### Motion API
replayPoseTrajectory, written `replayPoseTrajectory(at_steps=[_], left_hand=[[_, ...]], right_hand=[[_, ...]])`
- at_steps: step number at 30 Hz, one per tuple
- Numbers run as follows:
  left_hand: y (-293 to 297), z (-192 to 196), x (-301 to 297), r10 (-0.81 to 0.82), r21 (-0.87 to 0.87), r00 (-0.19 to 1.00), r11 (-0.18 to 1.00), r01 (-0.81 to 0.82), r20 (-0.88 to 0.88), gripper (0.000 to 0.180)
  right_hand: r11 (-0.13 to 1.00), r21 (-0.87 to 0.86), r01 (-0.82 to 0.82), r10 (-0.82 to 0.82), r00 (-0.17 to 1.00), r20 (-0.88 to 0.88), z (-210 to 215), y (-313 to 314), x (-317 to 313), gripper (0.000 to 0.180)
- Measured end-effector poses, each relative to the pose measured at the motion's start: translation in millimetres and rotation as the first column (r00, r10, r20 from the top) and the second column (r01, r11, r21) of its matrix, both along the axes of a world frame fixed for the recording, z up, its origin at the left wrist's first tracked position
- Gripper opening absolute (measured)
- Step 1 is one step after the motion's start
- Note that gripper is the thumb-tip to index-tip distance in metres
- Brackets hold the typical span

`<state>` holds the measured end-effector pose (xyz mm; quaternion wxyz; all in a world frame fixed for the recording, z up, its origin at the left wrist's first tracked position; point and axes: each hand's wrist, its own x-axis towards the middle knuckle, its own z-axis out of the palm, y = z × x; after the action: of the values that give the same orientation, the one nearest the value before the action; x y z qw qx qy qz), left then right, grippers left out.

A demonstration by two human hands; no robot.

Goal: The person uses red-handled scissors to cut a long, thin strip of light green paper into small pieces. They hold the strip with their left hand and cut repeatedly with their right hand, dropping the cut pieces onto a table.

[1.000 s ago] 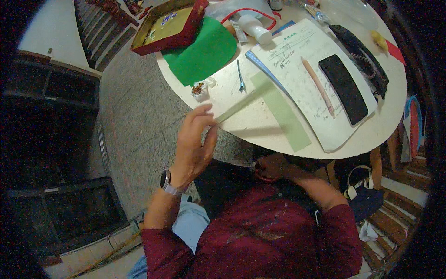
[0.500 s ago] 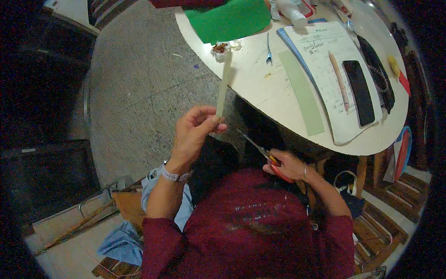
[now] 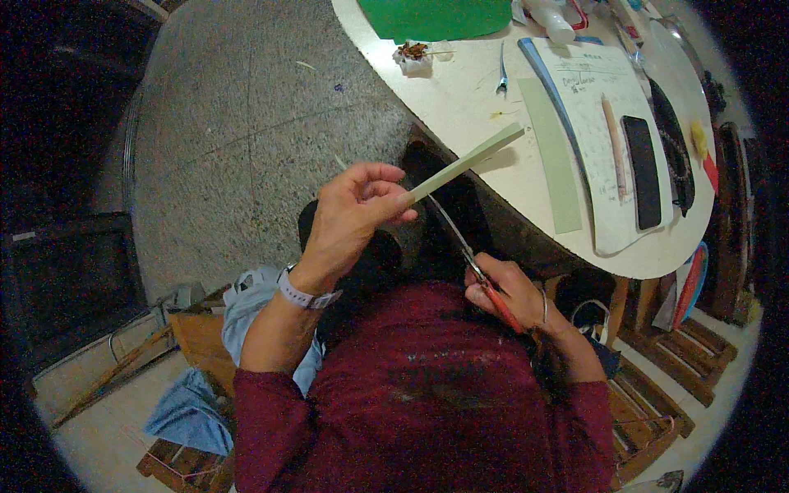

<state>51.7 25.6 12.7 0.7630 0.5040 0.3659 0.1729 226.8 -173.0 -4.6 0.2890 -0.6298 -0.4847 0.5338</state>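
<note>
My left hand (image 3: pixel 353 209) pinches a narrow pale green strip (image 3: pixel 468 163), perhaps paper, between thumb and fingers. The strip slants up to the right, its far end over the table's edge. A thin pale sliver (image 3: pixel 339 163) shows just past the knuckles; whether it belongs to the strip I cannot tell. My right hand (image 3: pixel 507 287) is closed round the red handle of a pair of scissors (image 3: pixel 468 255). The blades point up and left, their tips by the strip close to my left fingers. Whether they touch it is unclear.
On the white table (image 3: pixel 485 135) lie a wider pale green strip (image 3: pixel 552 160), a notepad (image 3: pixel 596 156), a pencil (image 3: pixel 612 140), a black phone (image 3: pixel 641 172) and green sheet material (image 3: pixel 436 18). A small pile of brown bits (image 3: pixel 412 54) sits near the table's left edge.
The strip in my left hand has swung from nearly upright to slanting right. The scissors' tips have come up close beside it. The whole view has shifted slightly.
</note>
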Motion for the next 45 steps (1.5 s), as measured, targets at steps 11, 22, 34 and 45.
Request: replayPoseTrajectory(at_steps=[11,22,34,45], left_hand=[[-5,-2,7,-0.012,-0.043,1.0,0.999,0.013,0.025,0.032],[-16,-11,6,0.03,-0.239,0.997,0.971,-0.013,0.067,0.019],[-24,-9,13,0.09,-0.214,0.988,0.975,-0.062,0.127,0.021],[-21,-15,14,0.083,-0.224,0.993,0.973,-0.063,0.08,0.021]], right_hand=[[1.0,-0.005,0.029,-0.028,0.999,0.034,-1,-1,-7,0.017],[0.994,0.026,0.108,-0.108,0.994,0.016,-3,-3,-9,0.016],[0.994,-0.003,0.108,-0.108,0.992,-0.062,-9,-4,-9,0.027],[0.997,0.004,0.073,-0.072,0.997,-0.039,-4,2,-13,0.019]])
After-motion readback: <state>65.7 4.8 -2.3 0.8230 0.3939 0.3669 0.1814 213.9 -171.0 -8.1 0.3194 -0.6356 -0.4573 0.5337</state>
